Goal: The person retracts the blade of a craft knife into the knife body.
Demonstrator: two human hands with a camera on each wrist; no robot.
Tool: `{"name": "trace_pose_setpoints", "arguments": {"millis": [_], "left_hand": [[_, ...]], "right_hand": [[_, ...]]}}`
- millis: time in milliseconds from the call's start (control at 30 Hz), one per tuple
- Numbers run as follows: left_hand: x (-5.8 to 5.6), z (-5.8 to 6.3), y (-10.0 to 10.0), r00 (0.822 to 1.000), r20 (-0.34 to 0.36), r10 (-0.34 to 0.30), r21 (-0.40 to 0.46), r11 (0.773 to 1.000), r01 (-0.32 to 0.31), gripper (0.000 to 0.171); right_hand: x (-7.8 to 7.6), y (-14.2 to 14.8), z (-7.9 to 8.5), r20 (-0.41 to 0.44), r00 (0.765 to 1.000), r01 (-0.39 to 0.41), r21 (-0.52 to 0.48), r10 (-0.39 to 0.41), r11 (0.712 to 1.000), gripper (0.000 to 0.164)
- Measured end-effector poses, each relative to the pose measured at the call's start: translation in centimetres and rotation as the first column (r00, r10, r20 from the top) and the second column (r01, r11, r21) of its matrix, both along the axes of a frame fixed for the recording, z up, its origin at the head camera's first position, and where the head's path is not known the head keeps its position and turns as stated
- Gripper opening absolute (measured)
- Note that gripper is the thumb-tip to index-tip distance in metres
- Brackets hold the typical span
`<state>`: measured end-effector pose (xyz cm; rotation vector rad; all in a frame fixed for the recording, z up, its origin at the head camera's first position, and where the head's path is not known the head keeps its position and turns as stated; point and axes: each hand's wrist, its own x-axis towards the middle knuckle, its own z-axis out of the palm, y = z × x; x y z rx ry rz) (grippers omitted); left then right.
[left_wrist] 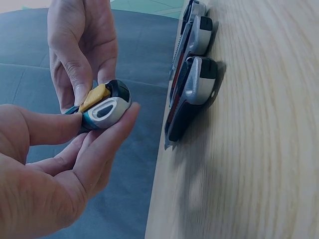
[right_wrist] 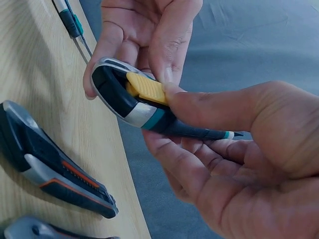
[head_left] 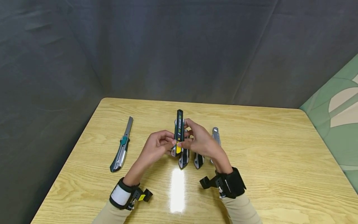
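Both hands hold a utility knife (head_left: 180,126) above the middle of the table; it has a dark body with printed text, a yellow slider (right_wrist: 147,89) and a pale metal butt end (left_wrist: 112,112). My left hand (head_left: 159,144) pinches its near end between thumb and fingers. The right hand (head_left: 202,140) grips it from the other side, fingers beneath and thumb at the yellow slider. Part of the knife's body is hidden by the fingers in both wrist views. Below the right hand lie two black-and-silver utility knives, one nearer (head_left: 183,160) and one farther right (head_left: 199,161).
A silver knife (head_left: 215,135) lies right of those two, partly behind the right wrist. At the left rests a teal-and-silver utility knife (head_left: 120,155), its long blade (head_left: 129,126) extended away from me. A dark curtain (head_left: 179,53) hangs behind the wooden table (head_left: 279,161).
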<state>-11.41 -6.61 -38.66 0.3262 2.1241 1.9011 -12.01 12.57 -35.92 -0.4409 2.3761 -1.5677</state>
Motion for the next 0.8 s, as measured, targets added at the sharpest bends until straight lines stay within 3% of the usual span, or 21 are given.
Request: {"name": "trace_pose_setpoints", "arguments": {"millis": [367,567,800], "left_hand": [[-0.2,0.0,0.0,1.000,-0.001,-0.006,0.007,1.000,0.006,0.014],[-0.2,0.0,0.2,0.999,0.032,-0.010,0.016,1.000,0.009,0.017],[0.3,2.0,0.5,0.998,0.062,-0.028,0.010,1.000,0.028,0.020]], "right_hand": [[-0.1,-0.1,-0.1,-0.022,1.000,-0.004,-0.008,0.004,1.000,0.058],[-0.1,0.1,-0.2,-0.020,1.000,0.006,-0.004,-0.006,1.000,0.061],[0.4,0.0,1.1,-0.003,1.000,0.007,-0.016,-0.007,1.000,0.059]]}}
